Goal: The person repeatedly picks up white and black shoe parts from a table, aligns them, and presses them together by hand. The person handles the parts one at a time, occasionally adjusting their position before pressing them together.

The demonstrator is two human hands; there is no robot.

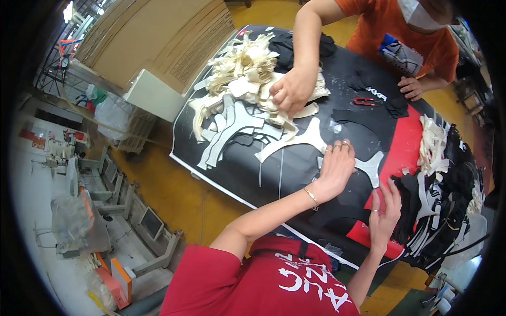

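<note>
Left hand [336, 168] and right hand [383, 216] flatten one grey cut piece [369, 167].

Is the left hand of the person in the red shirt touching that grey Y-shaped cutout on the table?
Touching. The head view shows the left hand lying flat on the grey cutout, fingers pressed over its middle, with no gap.

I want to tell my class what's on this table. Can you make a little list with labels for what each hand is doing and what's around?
Left hand: flat on a grey cutout
Right hand: fingers spread at the black pieces
Table: black cover, red patch
Cream pile: far left
Co-worker's hand: on the cream pile
Snips: red, lying far side
Mixed pile: black and white, right edge
</note>
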